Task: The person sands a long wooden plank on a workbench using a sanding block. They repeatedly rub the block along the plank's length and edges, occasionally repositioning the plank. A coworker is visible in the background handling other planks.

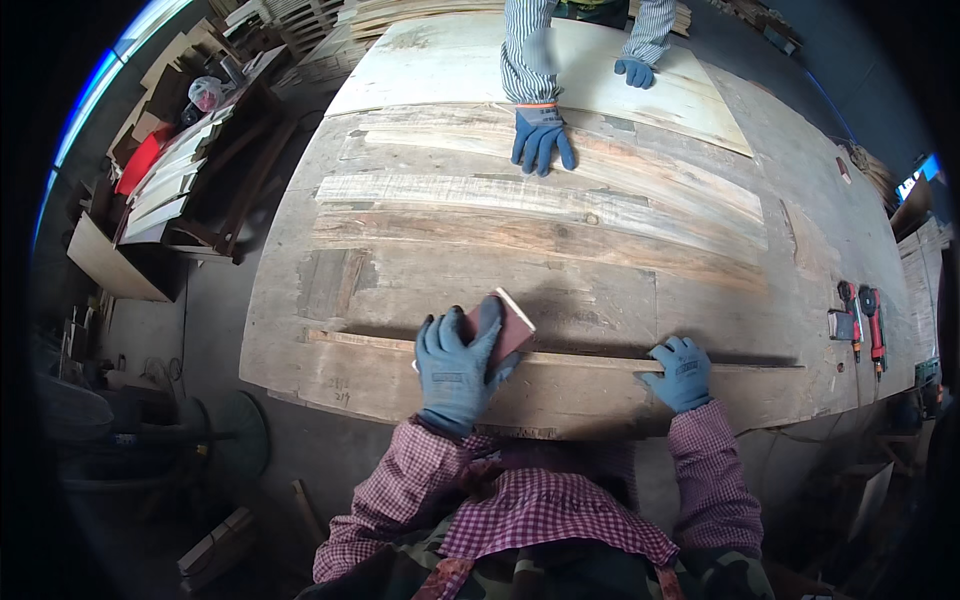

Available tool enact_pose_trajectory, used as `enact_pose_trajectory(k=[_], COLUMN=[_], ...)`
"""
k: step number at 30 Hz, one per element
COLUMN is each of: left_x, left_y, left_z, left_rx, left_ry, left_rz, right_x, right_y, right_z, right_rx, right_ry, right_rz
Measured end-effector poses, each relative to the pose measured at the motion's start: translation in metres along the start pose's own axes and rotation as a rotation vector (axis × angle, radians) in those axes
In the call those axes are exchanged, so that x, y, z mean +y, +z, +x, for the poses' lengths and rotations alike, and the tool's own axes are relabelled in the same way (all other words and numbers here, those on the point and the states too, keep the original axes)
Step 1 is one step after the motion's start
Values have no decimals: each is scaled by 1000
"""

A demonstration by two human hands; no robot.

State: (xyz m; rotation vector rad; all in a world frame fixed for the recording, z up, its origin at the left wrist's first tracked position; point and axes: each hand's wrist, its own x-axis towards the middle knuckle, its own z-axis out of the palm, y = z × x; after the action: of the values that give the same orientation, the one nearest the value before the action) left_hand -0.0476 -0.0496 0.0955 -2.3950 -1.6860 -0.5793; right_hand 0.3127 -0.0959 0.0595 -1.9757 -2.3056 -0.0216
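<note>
A blue work glove covers my left hand [452,370], which grips a reddish-brown sanding block [512,330] with a pale edge. The block is tilted above the top edge of a long, narrow wooden plank [570,362] at the near side of the table. Farther right, my right hand [682,374], gloved too, closes over the same plank, thumb on the near side. The fingers' grip on the far side is partly hidden.
Across the big wooden table [560,280] lie several thin wood strips [450,190]. A co-worker's gloved hand [541,138] presses on them beside a pale plywood sheet [430,70]. Two red-and-black power tools [874,325] rest at the right. Stacked boards [165,200] fill the left side.
</note>
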Motion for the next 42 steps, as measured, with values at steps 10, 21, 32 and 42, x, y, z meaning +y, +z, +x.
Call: enact_pose_trajectory(k=[10, 21, 32, 42], left_x=[-129, 56, -164, 68], left_y=[-18, 13, -30, 8], left_z=[-16, 10, -16, 35], left_rx=[3, -96, -107, -145], left_ry=[-365, 203, -396, 224], left_rz=[294, -255, 310, -142], right_x=[-11, -7, -13, -12], right_y=[0, -1, -5, -11], right_z=[4, 7, 1, 7], right_rx=[-1, 27, -108, -163], right_ry=[24, -31, 58, 71], right_rz=[19, 14, 42, 0])
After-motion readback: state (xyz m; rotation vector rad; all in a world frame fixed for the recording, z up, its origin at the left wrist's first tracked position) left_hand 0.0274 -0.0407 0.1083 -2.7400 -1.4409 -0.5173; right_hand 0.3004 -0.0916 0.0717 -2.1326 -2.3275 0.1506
